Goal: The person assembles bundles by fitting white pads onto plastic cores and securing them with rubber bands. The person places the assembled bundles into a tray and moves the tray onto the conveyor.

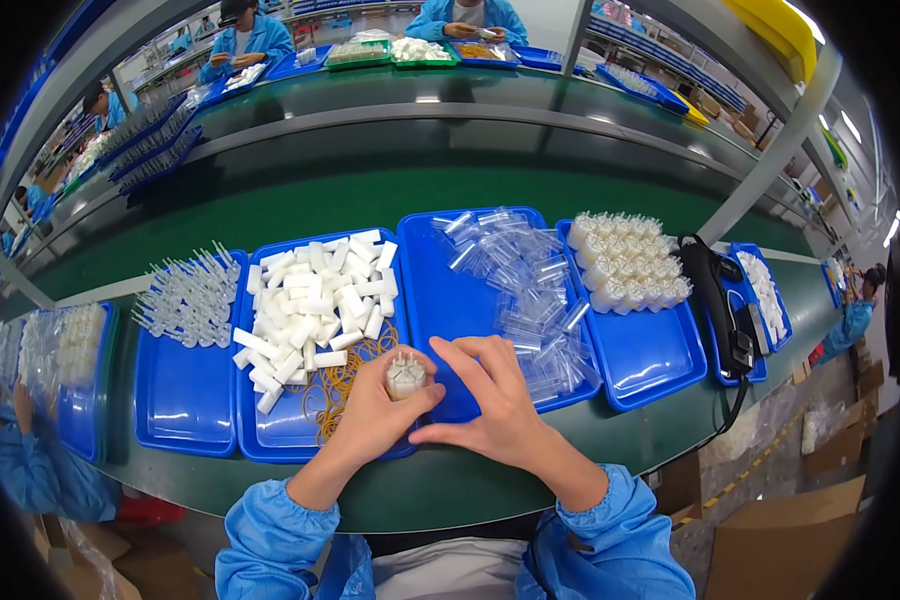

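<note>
My left hand (372, 412) is wrapped round a short, round bundle of clear and white plastic tubes (406, 374), its ends facing up. Just right of it, my right hand (498, 402) has thumb and fingers spread in a C shape, with nothing between them. Both hands hover over the near edges of the blue trays. Behind my left hand, white cylindrical pieces (315, 300) and tan rubber bands (342, 385) share one blue tray (270, 437). Clear plastic tubes (540, 300) lie loose in the tray (432, 262) beyond my right hand.
At left, a blue tray (185, 400) bears thin clear nozzle-like parts (192, 300). Finished-looking bundles (628, 262) stand in rows on a right-hand tray (650, 362). A black handheld device (715, 310) with a cable lies beside it. Co-workers (250, 45) sit across the green conveyor (370, 185).
</note>
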Demonstrator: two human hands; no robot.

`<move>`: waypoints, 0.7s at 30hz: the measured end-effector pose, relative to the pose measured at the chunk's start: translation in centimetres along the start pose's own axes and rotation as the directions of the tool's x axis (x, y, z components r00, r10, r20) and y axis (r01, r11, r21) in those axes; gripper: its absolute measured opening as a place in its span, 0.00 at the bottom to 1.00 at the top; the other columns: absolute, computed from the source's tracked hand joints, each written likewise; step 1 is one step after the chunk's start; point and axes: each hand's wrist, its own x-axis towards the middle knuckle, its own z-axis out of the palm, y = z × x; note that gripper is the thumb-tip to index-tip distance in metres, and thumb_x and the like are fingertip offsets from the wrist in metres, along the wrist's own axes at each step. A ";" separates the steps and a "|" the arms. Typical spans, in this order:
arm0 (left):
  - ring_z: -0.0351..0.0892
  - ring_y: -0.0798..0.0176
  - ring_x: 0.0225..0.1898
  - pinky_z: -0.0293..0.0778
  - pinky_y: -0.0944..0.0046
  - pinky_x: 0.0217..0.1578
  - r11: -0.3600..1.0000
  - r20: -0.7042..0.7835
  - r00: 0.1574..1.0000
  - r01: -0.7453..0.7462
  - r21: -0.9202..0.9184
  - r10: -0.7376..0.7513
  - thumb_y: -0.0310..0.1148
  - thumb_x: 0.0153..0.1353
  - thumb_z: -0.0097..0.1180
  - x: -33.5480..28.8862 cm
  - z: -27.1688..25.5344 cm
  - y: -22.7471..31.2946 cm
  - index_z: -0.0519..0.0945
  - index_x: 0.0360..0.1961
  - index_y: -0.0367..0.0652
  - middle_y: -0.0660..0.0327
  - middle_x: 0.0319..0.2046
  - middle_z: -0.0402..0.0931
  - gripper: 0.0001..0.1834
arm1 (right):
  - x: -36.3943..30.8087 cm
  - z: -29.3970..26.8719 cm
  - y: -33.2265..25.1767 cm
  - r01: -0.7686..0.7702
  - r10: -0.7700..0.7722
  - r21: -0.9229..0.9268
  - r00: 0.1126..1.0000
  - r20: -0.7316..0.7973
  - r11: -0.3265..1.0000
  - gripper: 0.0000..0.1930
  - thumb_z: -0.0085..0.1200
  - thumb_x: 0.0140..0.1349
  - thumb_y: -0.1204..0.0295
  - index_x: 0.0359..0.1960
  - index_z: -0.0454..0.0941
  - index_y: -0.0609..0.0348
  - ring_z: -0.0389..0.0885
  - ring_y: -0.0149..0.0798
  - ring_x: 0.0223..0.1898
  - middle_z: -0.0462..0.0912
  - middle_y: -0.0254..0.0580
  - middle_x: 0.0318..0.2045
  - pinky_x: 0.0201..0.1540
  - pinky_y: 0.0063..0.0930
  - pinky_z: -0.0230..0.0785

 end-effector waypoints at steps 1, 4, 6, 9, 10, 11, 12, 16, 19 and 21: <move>0.78 0.71 0.31 0.73 0.69 0.33 0.969 -0.066 0.992 -0.090 0.229 0.108 0.28 0.58 0.67 0.0 0.4 0.4 0.79 0.37 0.39 0.66 0.29 0.78 0.10 | -0.2 0.0 0.3 -0.021 0.021 -0.004 1.000 -0.014 1.000 0.42 0.76 0.45 0.54 0.60 0.75 0.64 0.75 0.47 0.45 0.77 0.45 0.46 0.47 0.40 0.66; 0.78 0.68 0.30 0.73 0.67 0.33 0.924 -0.099 0.972 -0.165 0.346 0.211 0.26 0.56 0.69 -0.2 1.2 -0.4 0.78 0.34 0.38 0.61 0.28 0.80 0.10 | -0.5 0.9 0.7 -0.029 0.031 0.061 0.999 -0.034 0.998 0.38 0.77 0.45 0.56 0.56 0.77 0.63 0.75 0.44 0.40 0.78 0.43 0.39 0.42 0.36 0.66; 0.83 0.63 0.32 0.76 0.64 0.34 0.781 -0.038 0.917 -0.316 0.539 0.398 0.26 0.57 0.67 -0.5 0.9 -0.7 0.78 0.40 0.37 0.54 0.31 0.82 0.12 | -0.1 1.3 0.5 0.001 0.005 0.097 0.998 -0.060 0.995 0.35 0.77 0.45 0.57 0.52 0.79 0.63 0.75 0.41 0.34 0.78 0.40 0.34 0.37 0.34 0.65; 0.85 0.58 0.34 0.77 0.62 0.36 0.775 -0.082 0.888 -0.346 0.529 0.452 0.24 0.56 0.68 -0.8 2.0 -0.1 0.75 0.52 0.40 0.55 0.33 0.82 0.23 | -0.1 1.3 0.0 -0.001 0.011 0.094 0.995 -0.104 0.996 0.33 0.76 0.46 0.57 0.52 0.79 0.63 0.74 0.41 0.32 0.77 0.40 0.33 0.36 0.33 0.65; 0.85 0.55 0.36 0.79 0.60 0.39 0.777 -0.025 0.909 -0.341 0.529 0.417 0.24 0.54 0.69 -0.9 1.8 -0.4 0.66 0.64 0.41 0.54 0.35 0.83 0.37 | -0.3 1.0 -0.1 -0.003 0.008 0.066 0.997 -0.080 0.998 0.31 0.76 0.48 0.57 0.50 0.80 0.63 0.74 0.40 0.30 0.76 0.40 0.32 0.36 0.33 0.65; 0.85 0.55 0.36 0.79 0.60 0.39 0.777 -0.007 0.911 -0.347 0.525 0.412 0.24 0.54 0.69 -0.9 1.8 -0.5 0.66 0.64 0.41 0.54 0.35 0.83 0.37 | -0.7 0.8 -0.1 -0.015 0.020 0.056 0.996 -0.090 0.998 0.31 0.76 0.48 0.57 0.50 0.80 0.63 0.74 0.40 0.30 0.76 0.40 0.32 0.36 0.33 0.65; 0.85 0.54 0.38 0.79 0.60 0.40 0.747 0.031 0.901 -0.379 0.546 0.434 0.24 0.53 0.71 -0.7 1.9 -0.6 0.63 0.67 0.40 0.54 0.37 0.83 0.42 | -1.0 0.6 -0.1 -0.013 0.019 0.070 0.997 -0.080 0.997 0.30 0.76 0.48 0.58 0.49 0.80 0.63 0.74 0.40 0.30 0.76 0.40 0.32 0.36 0.33 0.65; 0.82 0.51 0.48 0.77 0.56 0.50 0.647 0.079 0.868 -0.422 0.635 0.490 0.25 0.49 0.74 -0.6 2.1 -0.4 0.56 0.72 0.38 0.48 0.48 0.78 0.52 | -0.9 -4.6 0.8 -0.063 0.063 0.009 0.985 -0.159 0.998 0.21 0.75 0.52 0.65 0.45 0.83 0.62 0.74 0.34 0.25 0.80 0.37 0.30 0.29 0.27 0.65; 0.79 0.48 0.53 0.74 0.53 0.56 0.649 0.035 0.865 -0.402 0.646 0.501 0.25 0.51 0.73 -0.8 2.1 -0.3 0.58 0.72 0.35 0.45 0.54 0.74 0.49 | -2.5 -10.6 3.6 -0.461 0.408 -0.038 0.819 -0.404 0.887 0.17 0.73 0.55 0.65 0.40 0.84 0.62 0.77 0.28 0.23 0.82 0.37 0.25 0.25 0.23 0.70; 0.80 0.49 0.53 0.75 0.53 0.55 0.675 0.013 0.886 -0.363 0.643 0.464 0.23 0.54 0.69 -0.4 1.8 -0.5 0.63 0.69 0.34 0.45 0.53 0.75 0.42 | -5.4 -14.8 7.8 -0.694 0.527 -0.133 0.644 -0.555 0.708 0.17 0.72 0.56 0.64 0.42 0.84 0.61 0.71 0.25 0.19 0.76 0.34 0.17 0.22 0.24 0.65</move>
